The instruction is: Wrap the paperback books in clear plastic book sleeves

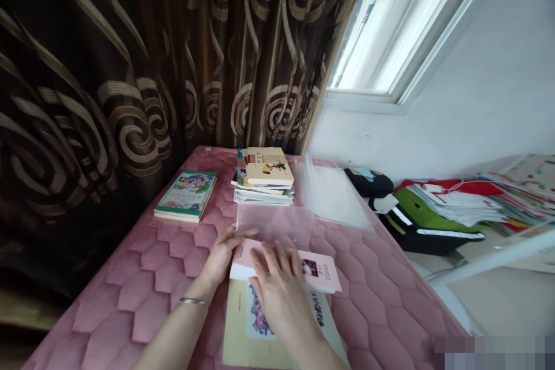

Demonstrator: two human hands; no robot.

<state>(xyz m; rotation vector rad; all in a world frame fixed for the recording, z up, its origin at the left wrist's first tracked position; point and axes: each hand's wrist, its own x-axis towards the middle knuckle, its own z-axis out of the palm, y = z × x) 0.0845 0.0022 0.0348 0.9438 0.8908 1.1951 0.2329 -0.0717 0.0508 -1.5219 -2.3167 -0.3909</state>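
Observation:
In front of me a book lies open face down, its pale yellow cover [240, 324] toward me and a pink flap [323, 283] with a small picture across its far end. Beyond the flap a clear plastic book cover [277, 221] stretches over the mattress. My left hand [221, 257], with a silver bracelet at the wrist, is at the flap's far left corner, its fingers closed around the edge of the plastic. My right hand [280, 280] rests flat on the pink flap with spread fingers, partly hiding the cover picture.
A stack of books [266, 176] stands at the far end of the pink mattress [143, 300]. Two green-edged books [186, 193] lie to its left, clear plastic sheets [333, 191] to its right. Beyond the right edge are a black-and-green bag [416, 225] and papers [455, 202]. A patterned curtain [243, 58] hangs behind.

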